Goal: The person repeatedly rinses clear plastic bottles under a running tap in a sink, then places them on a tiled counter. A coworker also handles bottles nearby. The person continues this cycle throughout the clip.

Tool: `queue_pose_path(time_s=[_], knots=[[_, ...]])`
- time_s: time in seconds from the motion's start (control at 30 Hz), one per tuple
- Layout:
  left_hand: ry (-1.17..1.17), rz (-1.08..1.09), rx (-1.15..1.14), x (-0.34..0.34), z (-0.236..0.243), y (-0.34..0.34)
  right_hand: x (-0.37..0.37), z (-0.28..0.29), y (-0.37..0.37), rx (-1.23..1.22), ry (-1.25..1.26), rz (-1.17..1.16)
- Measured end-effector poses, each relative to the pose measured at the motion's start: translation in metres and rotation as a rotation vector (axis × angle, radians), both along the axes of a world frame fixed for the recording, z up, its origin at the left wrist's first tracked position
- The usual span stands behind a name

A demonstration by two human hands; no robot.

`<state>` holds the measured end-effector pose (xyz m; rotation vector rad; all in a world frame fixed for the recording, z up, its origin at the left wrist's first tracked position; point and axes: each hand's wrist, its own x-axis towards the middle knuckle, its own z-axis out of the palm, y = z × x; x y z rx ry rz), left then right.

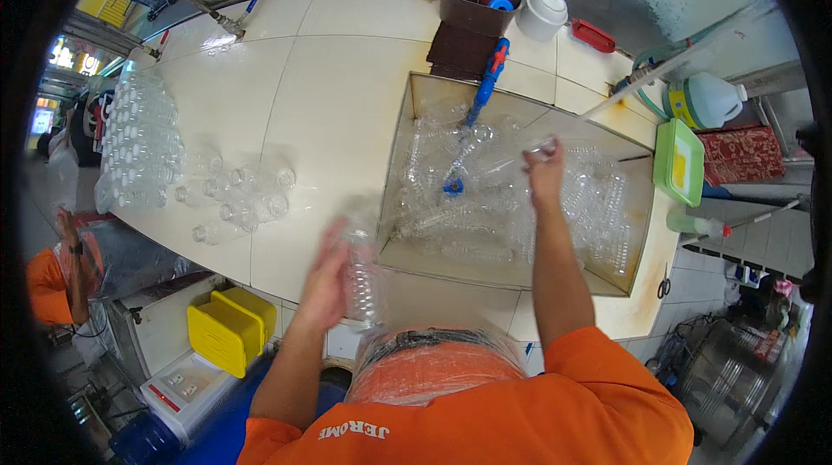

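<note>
In my left hand (326, 281), fingers closed round its side, is a clear ribbed plastic bottle (362, 279), held by the counter's front edge left of the sink and blurred by motion. My right hand (545, 172) reaches over the metal sink (640, 227), its fingers closed at the end of another clear plastic bottle (541, 149); that bottle's outline blends into those behind it. Many clear bottles (468, 214) lie heaped in the sink. Several more clear bottles (238, 196) stand loosely grouped on the tiled counter (338, 75), left of my left hand.
A blue tap (487, 84) juts over the sink. Packed bottles (143, 140) stand at the counter's left end. Behind the sink are a brown caddy (472, 10) and a white tub (542, 14); a green basin (679, 162) sits right. Another person's orange sleeve (50, 285) shows far left.
</note>
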<state>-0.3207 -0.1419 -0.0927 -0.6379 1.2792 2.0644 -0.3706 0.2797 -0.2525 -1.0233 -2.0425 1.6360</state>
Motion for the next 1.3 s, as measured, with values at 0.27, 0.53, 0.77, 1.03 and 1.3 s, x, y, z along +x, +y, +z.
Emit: queue_pose_path(time_s=[0.27,0.53,0.77,1.03,1.3], knots=[[1.135,-0.239,-1.408,-0.061,0.028,-0.045,-0.007,0.186,0.077,0.598,0.097,0.322],[1.321,-0.084,-1.609,-0.043,0.028,-0.04,0.029,0.139,-0.011,-0.256,0.027,0.51],[-0.102,-0.118,0.045,0.008,-0.043,0.048,0.052,0.052,-0.099,-1.146,-0.244,0.747],[-0.27,-0.309,0.222,0.027,-0.062,0.057,0.044,-0.037,-0.171,0.712,-0.182,1.283],[-0.251,-0.6,0.443,0.04,0.011,0.091,0.06,-0.035,-0.197,0.907,-0.352,1.111]])
